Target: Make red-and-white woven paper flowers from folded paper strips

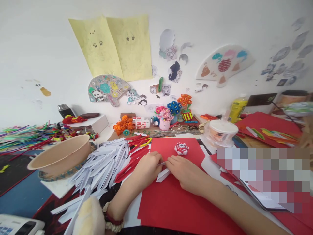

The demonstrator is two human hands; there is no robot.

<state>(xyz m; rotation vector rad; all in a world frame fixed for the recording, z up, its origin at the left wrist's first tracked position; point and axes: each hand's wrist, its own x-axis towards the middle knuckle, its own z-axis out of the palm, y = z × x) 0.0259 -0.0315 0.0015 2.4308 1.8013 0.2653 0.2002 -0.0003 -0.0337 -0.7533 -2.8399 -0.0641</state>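
My left hand (146,168) and my right hand (186,171) meet on a big red paper sheet (176,202), both pinching a small folded white paper strip (163,174) that lies between them. Their fingers are closed on it. Just beyond the hands, on the same sheet, sits a small red-and-white folded paper flower (181,148). A heap of folded white paper strips (102,164) lies left of my left hand, with red strips (133,155) beside it.
A tan bowl (61,155) stands at the left, with a pile of coloured pipe cleaners (24,133) behind it. A lidded clear cup (221,132), glue bottles (143,123) and small paper flower pots (171,114) stand further back. More red paper (269,125) lies right.
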